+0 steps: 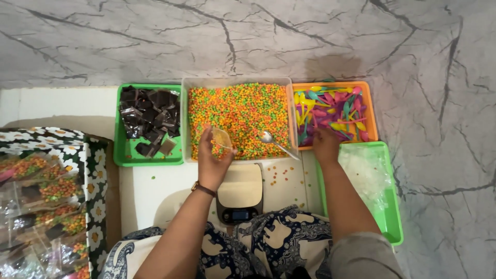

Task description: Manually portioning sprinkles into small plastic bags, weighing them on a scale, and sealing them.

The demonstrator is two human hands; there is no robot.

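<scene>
Clear, crinkly plastic bag [222, 140], partly filled with tiny round beads, sits pinched in the left hand [213, 160] over the white tub's [237, 81] near edge, while at three o'clock the right hand [325, 144] curls into glossy spoons [333, 109], grip hidden, beside open marble floor [439, 62].

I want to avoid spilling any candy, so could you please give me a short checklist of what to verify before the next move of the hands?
1. Left hand has the small clear bag open above the candy bin: ok.
2. Metal spoon within reach, lying in the bin: ok.
3. Right hand free for the spoon: cannot tell; it is at the edge of the orange tray of coloured plastic spoons.
4. Kitchen scale platform bare: ok.
5. Scale display readable: cannot tell.
6. White surface free of stray candy: not ok; a few pieces lie near the scale.
</scene>
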